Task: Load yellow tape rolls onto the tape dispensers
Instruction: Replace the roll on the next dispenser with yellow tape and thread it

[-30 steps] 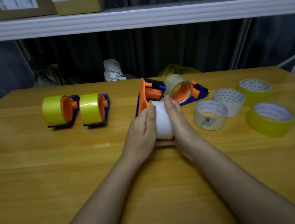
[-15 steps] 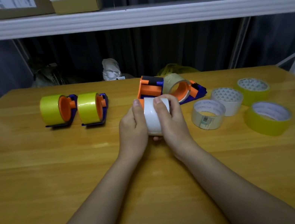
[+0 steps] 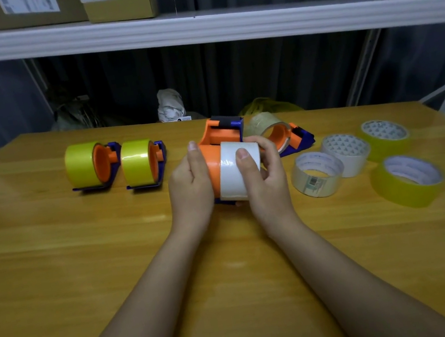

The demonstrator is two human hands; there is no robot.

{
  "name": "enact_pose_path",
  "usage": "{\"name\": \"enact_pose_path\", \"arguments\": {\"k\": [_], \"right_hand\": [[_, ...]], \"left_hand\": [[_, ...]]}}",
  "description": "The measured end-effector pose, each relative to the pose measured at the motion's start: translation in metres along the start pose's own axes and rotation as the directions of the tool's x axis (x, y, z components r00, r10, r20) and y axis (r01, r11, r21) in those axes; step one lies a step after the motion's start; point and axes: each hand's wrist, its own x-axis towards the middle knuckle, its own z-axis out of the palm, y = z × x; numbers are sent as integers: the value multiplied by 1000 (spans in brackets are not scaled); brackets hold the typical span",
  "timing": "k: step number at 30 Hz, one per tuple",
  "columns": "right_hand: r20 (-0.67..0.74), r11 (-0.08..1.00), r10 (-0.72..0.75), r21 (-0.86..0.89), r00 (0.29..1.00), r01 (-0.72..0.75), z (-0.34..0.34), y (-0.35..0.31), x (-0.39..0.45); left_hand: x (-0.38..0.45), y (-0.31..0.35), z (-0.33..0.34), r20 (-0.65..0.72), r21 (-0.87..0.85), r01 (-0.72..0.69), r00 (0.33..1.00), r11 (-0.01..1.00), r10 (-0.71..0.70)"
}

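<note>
A white tape roll (image 3: 238,173) sits half-seated on an orange dispenser (image 3: 216,151) held just above the wooden surface (image 3: 55,272). The right hand (image 3: 262,182) has its fingers wrapped around the roll; the left hand (image 3: 188,186) grips the dispenser's side. Two loaded yellow dispensers (image 3: 113,165) stand left; loose yellow rolls (image 3: 406,180) lie right.
</note>
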Motion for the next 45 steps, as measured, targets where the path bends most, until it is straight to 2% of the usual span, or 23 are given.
{"name": "enact_pose_path", "arguments": {"k": [6, 16, 18, 20, 21, 23, 26, 27, 28, 30, 32, 35, 38, 41, 43, 45], "right_hand": [[-7, 1000, 12, -3, 1000, -12, -1, 2, 0], [-6, 996, 79, 28, 997, -79, -2, 1, 3], [-64, 986, 162, 48, 985, -159, -3, 3, 7], [-192, 960, 257, 160, 947, -228, -13, 1, 14], [-247, 959, 267, 162, 931, -232, -21, -1, 17], [-274, 982, 175, -14, 946, -186, -34, -3, 19], [-196, 962, 62, -248, 979, -111, -35, 4, 20], [-148, 923, 1, -381, 989, -58, -35, 8, 20], [-76, 836, -53, -548, 996, 3, -35, 10, 19], [79, 576, -121, -807, 990, 134, -39, 15, 17], [168, 364, -157, -906, 973, 215, -42, 13, 17], [228, 187, -174, -948, 958, 259, -45, 14, 20], [259, 90, -122, -959, 958, 271, -47, 16, 23], [225, 31, -47, -973, 973, 227, -49, 17, 25], [204, 36, -48, -978, 978, 205, -50, 16, 26], [205, 48, -120, -976, 971, 212, -52, 13, 24]], "left_hand": [[2, -2, -2, 15, -5, 0, 1000, 1000, 0], [2, -5, 0, -11, 38, -138, 990, 990, 138], [3, -6, -4, -39, 81, -180, 982, 980, 184], [9, -8, -13, -136, 95, -167, 975, 981, 179], [13, -10, -19, -196, 87, -145, 967, 986, 160], [21, -14, -26, -264, 60, -88, 959, 994, 101], [22, -17, -21, -212, 59, -73, 974, 996, 84], [20, -18, -17, -178, 61, -88, 979, 994, 98], [18, -17, -14, -144, 59, -98, 984, 993, 105], [15, -18, -11, -99, 67, -119, 987, 991, 125], [13, -20, -10, -65, 63, -139, 988, 988, 143], [11, -23, -8, -36, 67, -153, 987, 986, 156], [9, -22, -5, -34, 75, -160, 986, 984, 163], [8, -22, -1, -27, 83, -188, 981, 979, 191], [6, -21, 0, -11, 84, -209, 977, 974, 211], [3, -19, 2, -6, 98, -232, 972, 968, 234]]}}
